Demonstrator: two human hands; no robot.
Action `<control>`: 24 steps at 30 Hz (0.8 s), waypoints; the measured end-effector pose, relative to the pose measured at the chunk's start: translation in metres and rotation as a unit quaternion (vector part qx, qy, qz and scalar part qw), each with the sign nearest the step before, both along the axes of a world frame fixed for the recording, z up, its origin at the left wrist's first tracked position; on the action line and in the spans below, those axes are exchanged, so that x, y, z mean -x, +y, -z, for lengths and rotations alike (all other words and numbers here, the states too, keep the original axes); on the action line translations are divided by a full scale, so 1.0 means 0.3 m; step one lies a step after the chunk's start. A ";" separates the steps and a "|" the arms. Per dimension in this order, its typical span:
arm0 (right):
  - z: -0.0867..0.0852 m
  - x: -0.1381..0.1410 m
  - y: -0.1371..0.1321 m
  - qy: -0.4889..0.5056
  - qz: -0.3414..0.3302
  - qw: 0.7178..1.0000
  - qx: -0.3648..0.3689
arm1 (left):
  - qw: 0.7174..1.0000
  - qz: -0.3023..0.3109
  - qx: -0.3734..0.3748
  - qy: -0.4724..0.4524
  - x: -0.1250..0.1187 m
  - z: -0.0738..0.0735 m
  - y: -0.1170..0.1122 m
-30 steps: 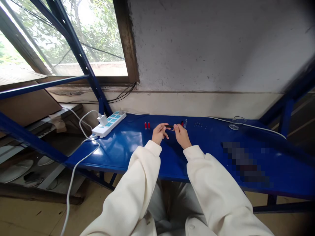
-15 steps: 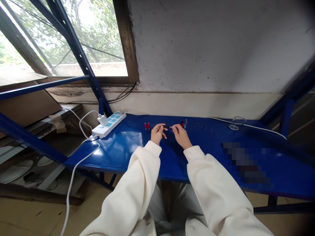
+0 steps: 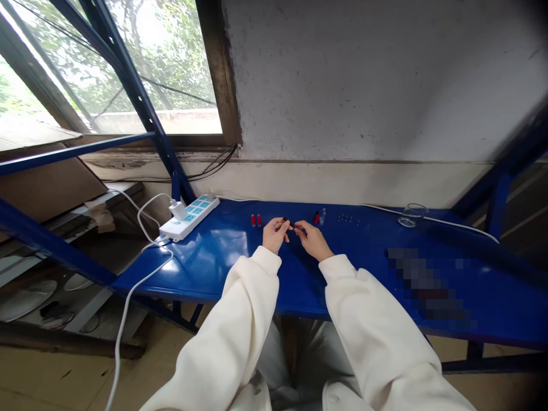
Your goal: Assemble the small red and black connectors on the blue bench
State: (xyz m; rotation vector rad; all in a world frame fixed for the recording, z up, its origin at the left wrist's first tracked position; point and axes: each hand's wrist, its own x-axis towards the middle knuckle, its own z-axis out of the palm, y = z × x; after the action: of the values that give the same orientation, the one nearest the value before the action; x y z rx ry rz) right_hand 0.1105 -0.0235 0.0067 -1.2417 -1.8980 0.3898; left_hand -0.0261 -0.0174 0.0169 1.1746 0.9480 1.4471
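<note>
Above the middle of the blue table (image 3: 240,268), my left hand (image 3: 274,233) is closed in a pinch around a small black tube (image 3: 286,220), only partly showing. My right hand (image 3: 313,240) is beside it with thumb and fingers pinched together near the tube's end; what they hold, if anything, is too small to make out. Two small red tubes (image 3: 256,220) stand left of my left hand. Behind my right hand are a red tube with a dark top (image 3: 316,217) and a clear tube (image 3: 322,216).
Several tiny clear pieces (image 3: 345,218) lie in a row to the right. A glass (image 3: 413,214) stands at the back right, a blurred dark item (image 3: 428,285) in front of it. A white power strip (image 3: 191,217) with its cable lies at the left.
The black tube, stretched between both hands before, now shows less and sits turned in my left hand. My right fingers have drawn in and shifted slightly left and down.
</note>
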 end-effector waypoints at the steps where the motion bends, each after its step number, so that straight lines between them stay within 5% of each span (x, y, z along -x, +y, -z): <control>1: 0.002 -0.001 0.002 -0.007 0.005 1.000 0.003 | 1.000 -0.019 -0.004 -0.002 -0.001 -0.001 -0.001; 8: 0.007 -0.005 0.006 0.002 0.059 0.998 -0.009 | 0.997 -0.079 -0.027 0.000 0.010 0.010 0.010; 15: 0.000 0.001 0.005 0.057 0.047 0.997 -0.036 | 0.993 -0.009 -0.047 0.107 -0.009 0.038 0.006; 24: -0.002 0.019 -0.012 0.062 -0.018 0.998 0.011 | 0.996 0.035 -0.033 0.073 -0.007 0.025 0.000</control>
State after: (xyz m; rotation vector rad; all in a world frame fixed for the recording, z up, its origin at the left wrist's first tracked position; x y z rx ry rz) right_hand 0.1050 -0.0271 0.0073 -1.1727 -1.8169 0.4971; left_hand -0.0240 -0.0173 0.0096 1.3635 0.9557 1.3596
